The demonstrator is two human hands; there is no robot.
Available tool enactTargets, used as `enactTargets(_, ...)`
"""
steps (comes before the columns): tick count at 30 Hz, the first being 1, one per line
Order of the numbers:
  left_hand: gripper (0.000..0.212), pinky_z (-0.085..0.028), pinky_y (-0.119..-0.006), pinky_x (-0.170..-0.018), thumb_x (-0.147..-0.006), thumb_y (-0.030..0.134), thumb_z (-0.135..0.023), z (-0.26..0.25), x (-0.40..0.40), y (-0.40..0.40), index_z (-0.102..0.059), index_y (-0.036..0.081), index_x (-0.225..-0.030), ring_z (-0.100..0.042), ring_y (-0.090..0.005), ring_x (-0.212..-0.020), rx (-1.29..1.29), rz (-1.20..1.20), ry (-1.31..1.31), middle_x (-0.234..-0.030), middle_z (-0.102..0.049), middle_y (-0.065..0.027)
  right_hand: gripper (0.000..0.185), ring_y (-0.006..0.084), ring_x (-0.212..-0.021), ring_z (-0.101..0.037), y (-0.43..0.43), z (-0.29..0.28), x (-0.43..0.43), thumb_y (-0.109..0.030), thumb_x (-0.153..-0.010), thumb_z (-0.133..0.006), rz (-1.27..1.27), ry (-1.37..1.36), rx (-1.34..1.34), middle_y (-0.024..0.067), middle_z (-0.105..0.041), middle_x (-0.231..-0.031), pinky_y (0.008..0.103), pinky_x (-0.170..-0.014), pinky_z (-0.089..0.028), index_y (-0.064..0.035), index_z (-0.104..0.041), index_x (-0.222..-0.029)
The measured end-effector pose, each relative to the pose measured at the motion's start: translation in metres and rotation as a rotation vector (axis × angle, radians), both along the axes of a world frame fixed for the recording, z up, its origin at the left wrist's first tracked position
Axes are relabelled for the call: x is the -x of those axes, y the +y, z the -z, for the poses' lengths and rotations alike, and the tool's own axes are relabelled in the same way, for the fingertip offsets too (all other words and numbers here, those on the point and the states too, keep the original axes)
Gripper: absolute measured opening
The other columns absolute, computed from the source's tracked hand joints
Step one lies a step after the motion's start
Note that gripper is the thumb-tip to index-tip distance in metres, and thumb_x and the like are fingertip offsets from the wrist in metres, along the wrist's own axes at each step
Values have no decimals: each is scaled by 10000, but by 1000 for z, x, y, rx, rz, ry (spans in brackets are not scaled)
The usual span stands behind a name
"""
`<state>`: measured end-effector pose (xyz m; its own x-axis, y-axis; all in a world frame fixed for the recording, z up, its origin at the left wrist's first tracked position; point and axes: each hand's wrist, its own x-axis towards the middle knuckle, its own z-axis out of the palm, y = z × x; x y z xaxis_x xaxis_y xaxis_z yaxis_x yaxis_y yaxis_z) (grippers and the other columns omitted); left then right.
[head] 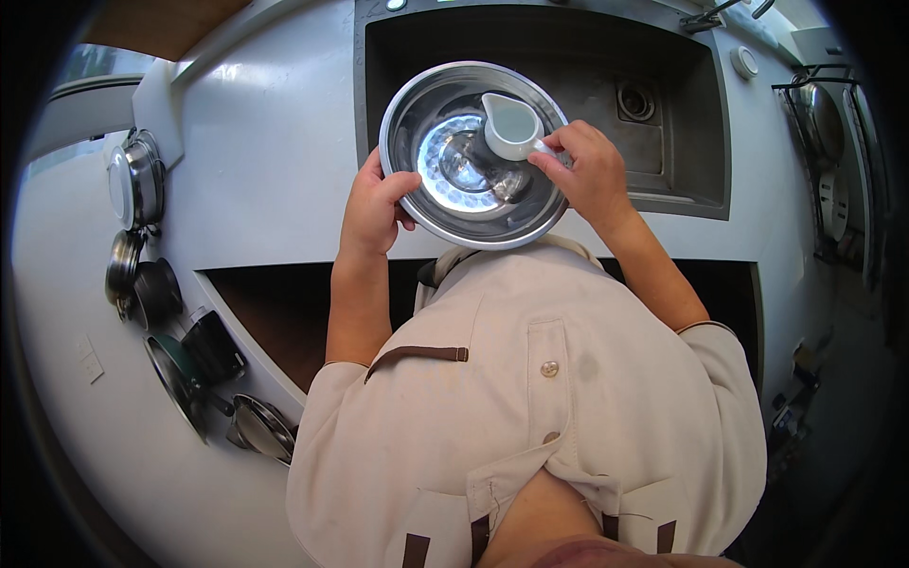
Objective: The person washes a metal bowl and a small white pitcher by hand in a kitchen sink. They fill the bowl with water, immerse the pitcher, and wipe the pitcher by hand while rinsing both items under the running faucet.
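A shiny stainless-steel mixing bowl (454, 224) is held over the near left part of the sink and the counter edge, close to my body. My left hand (378, 202) grips its left rim, thumb on the inside. Inside the bowl's right half is a small white creamer jug (513, 131), its spout towards the upper left. The fingers of my right hand (586, 167) pinch the jug's handle at the bowl's right rim. Whether the jug rests on the bowl or hangs just above it, I cannot tell. Bright reflections cover the bowl's bottom.
The dark sink (689, 184) has a drain (635, 100) at its right and a faucet (701, 23) behind. Several pots, including a steel pot (138, 181), and a green pan (174, 383) line the left counter. A rack with a pan lid (817, 124) stands at right.
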<state>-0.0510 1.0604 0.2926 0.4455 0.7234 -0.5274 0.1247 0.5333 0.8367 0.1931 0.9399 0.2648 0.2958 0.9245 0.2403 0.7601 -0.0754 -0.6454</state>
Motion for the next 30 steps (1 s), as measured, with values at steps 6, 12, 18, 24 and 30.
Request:
enactTargets(6,428,-421,-203,-350,-756,87,-591,6,5,1,-544,-8,-1171,-565,-99,-498,19,-17,-22,-814,-637,-75,220,262,-710,-594,4,2,1,-239,-749,-769,38,63,86,72,-614,-768,379,-636,-472,-72,-664,-847)
enactTargets(12,380,-416,-206,-337,-776,65,-582,12,6,1,-549,-6,-1148,-562,-101,-470,63,-32,-90,-782,-640,-69,352,246,-721,-589,3,-8,3,-208,-747,-767,45,116,96,57,-609,-782,372,-662,-477,-89,-657,-1060)
enactTargets(18,380,-415,-205,-332,-775,59,-585,11,3,1,-554,-3,-1149,-562,-102,-467,57,-41,-93,-791,-645,-72,424,243,-772,-589,-4,-4,-5,-152,-748,-752,-16,95,80,60,-640,-807,370,-711,-477,-100,-654,-1157)
enactTargets(24,378,-413,-202,-330,-768,55,-593,3,-2,-1,-566,3,-1141,-568,-100,-476,40,-35,-94,-794,-645,-71,451,227,-785,-584,-4,0,-2,-151,-728,-771,-7,-63,72,21,-682,-813,375,-765,-467,-120,-665,-1165)
enactTargets(30,389,-417,-201,-334,-766,57,-594,1,0,-2,-559,-2,-1149,-564,-98,-478,28,-37,-72,-792,-640,-73,502,212,-799,-584,0,0,2,-171,-700,-798,49,-69,148,-8,-691,-795,374,-766,-464,-128,-647,-1177)
